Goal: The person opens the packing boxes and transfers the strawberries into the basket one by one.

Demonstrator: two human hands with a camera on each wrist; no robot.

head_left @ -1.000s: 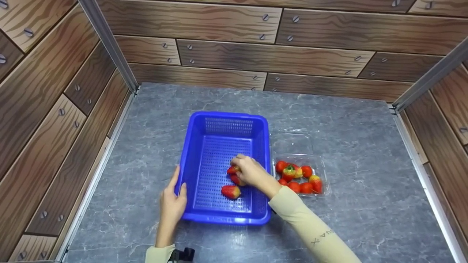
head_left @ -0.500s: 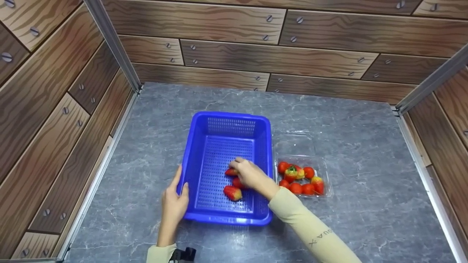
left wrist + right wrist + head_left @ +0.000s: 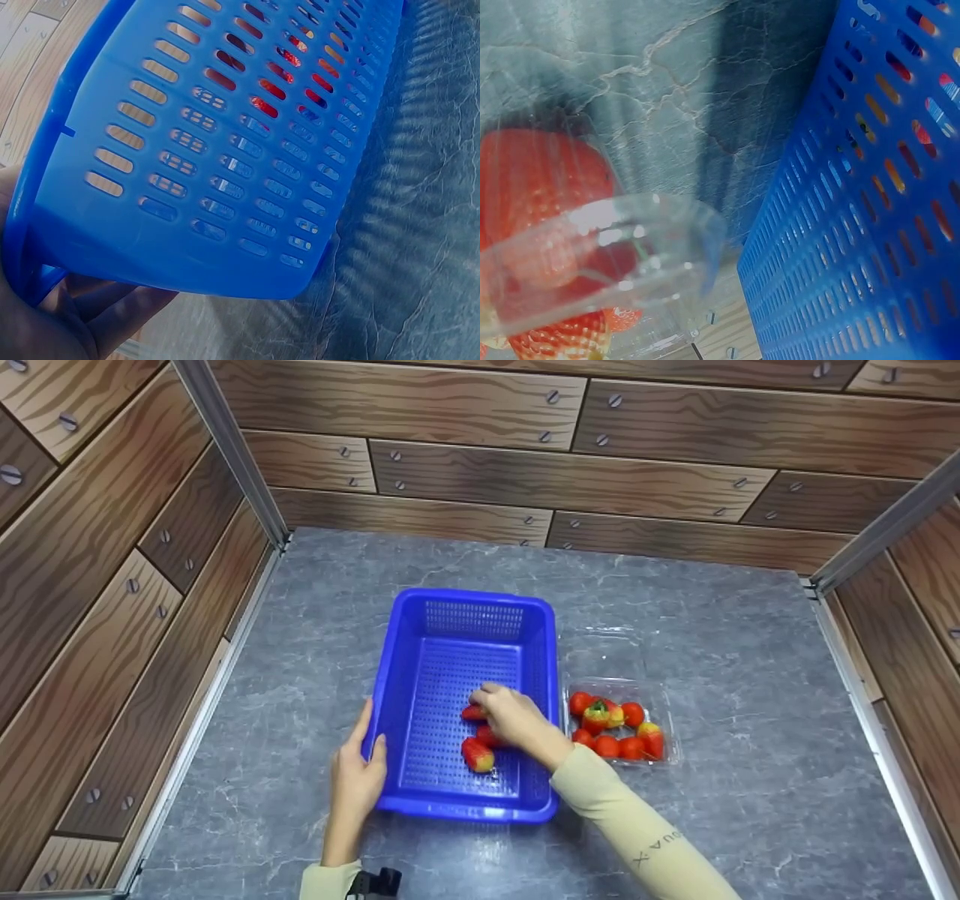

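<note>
A blue plastic basket [image 3: 466,814] with slotted walls sits on the grey marbled table. My left hand [image 3: 356,784] grips its left rim; the left wrist view shows fingers [image 3: 127,319] curled around the edge. Inside the basket, my right hand [image 3: 510,716] pinches a strawberry [image 3: 472,712] just above or on the basket floor; its fingertips are partly hidden. Two more strawberries lie beside it: one [image 3: 487,735] partly under the hand, and another [image 3: 478,755] nearer me. Through the slots, the right wrist view shows bits of red and yellow.
Right of the basket stands an open clear plastic clamshell box [image 3: 667,690] holding several strawberries [image 3: 650,741]. Its transparent lid [image 3: 604,649] is folded back behind it. Wood-patterned walls [image 3: 465,465] enclose the table at the back and sides.
My right hand has shifted slightly within the basket, and its strawberry sits a little farther left of the others. The nearest strawberry has turned. My left hand keeps its grip on the rim.
</note>
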